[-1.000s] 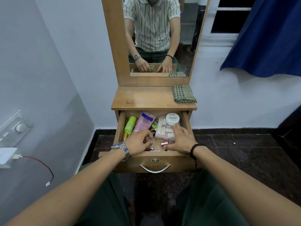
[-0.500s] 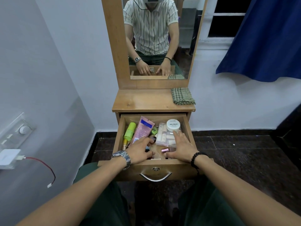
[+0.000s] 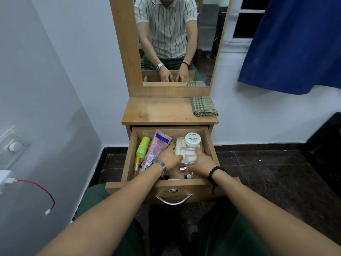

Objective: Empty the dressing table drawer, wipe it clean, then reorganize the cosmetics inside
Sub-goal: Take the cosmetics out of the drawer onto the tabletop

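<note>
Wooden drawer stands open and full: your left hand and right hand, fingers relaxed, close on the clear packet at its middle, gripping nothing yet. Emptying has barely begun; next, probably lift it onto the tabletop beside the checked cloth.

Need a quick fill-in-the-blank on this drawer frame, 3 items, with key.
1. The folded green checked cloth lies on the wooden dressing tabletop's ____ side.
2. The white round jar lid reads "NAIL ____".
3. The pink squeeze tube lies directly right of the ____-green bottle in the open wooden drawer.

Missing words: right; POLISH; yellow
</note>
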Action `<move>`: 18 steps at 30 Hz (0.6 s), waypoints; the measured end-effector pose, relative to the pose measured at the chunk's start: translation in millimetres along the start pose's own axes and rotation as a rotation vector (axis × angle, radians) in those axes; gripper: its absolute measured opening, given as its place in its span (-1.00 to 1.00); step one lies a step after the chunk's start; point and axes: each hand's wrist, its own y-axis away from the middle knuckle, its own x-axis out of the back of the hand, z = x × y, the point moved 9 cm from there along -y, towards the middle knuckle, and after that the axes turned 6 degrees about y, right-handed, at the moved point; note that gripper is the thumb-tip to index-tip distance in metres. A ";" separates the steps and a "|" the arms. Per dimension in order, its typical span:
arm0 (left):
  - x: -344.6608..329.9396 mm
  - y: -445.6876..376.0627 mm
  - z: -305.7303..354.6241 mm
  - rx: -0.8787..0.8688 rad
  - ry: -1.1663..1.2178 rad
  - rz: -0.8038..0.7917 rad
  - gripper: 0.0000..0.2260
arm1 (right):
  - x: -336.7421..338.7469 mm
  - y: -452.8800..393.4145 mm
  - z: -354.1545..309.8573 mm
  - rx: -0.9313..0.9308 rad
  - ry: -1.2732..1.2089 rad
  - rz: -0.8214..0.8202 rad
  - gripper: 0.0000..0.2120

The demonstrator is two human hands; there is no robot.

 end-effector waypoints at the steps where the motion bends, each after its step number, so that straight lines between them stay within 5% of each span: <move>1: -0.1 -2.1 -2.3 0.035 0.044 0.003 -0.63 | 1.4 1.2 0.6 0.003 -0.018 -0.001 -0.13; 8: 2.5 -2.0 -24.2 0.142 0.352 0.052 -0.73 | 16.7 7.8 -1.6 0.058 -0.140 0.109 -0.46; 18: 42.7 25.9 -8.8 0.037 0.463 0.142 -0.75 | 30.7 26.5 -21.4 0.119 -0.274 0.156 -0.51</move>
